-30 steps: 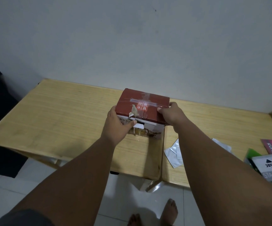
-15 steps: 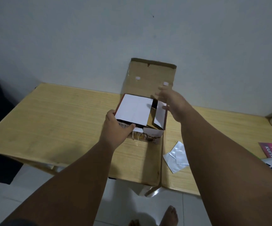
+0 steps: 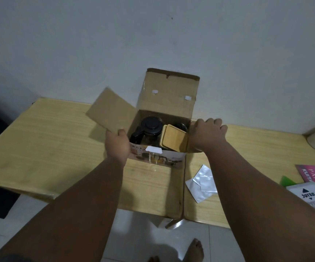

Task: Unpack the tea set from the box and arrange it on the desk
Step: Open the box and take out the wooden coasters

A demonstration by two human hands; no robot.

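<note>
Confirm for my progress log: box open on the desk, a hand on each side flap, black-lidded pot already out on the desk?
One error: the head view shows the black-lidded pot inside the box, not out on the desk. The rest holds: box open, left hand on the left flap, right hand on the right flap.
</note>
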